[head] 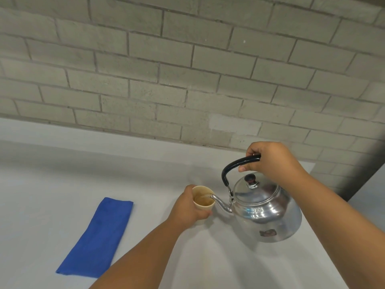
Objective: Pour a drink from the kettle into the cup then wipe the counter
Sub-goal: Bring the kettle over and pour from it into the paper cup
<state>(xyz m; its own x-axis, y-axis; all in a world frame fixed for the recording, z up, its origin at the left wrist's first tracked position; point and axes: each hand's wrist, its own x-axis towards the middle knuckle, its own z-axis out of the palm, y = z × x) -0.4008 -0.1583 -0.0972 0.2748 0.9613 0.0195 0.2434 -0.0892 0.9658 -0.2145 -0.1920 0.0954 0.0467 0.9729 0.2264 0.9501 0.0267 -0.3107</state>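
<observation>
Nearest, a folded blue cloth (pixel 98 236) lies flat on the pale counter (pixel 52 174). Beyond it, the left hand (pixel 188 207) wraps the paper cup (pixel 203 199), which holds brownish liquid. The right hand (pixel 270 159) grips the black handle (pixel 235 165) of the shiny metal kettle (pixel 264 211), tilted, spout (pixel 220 202) over the cup's rim. Grey bricks (pixel 187 69) rise behind.

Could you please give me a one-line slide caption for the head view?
Right hand tilts steel kettle into paper cup steadied by left hand; blue cloth waits.
</observation>
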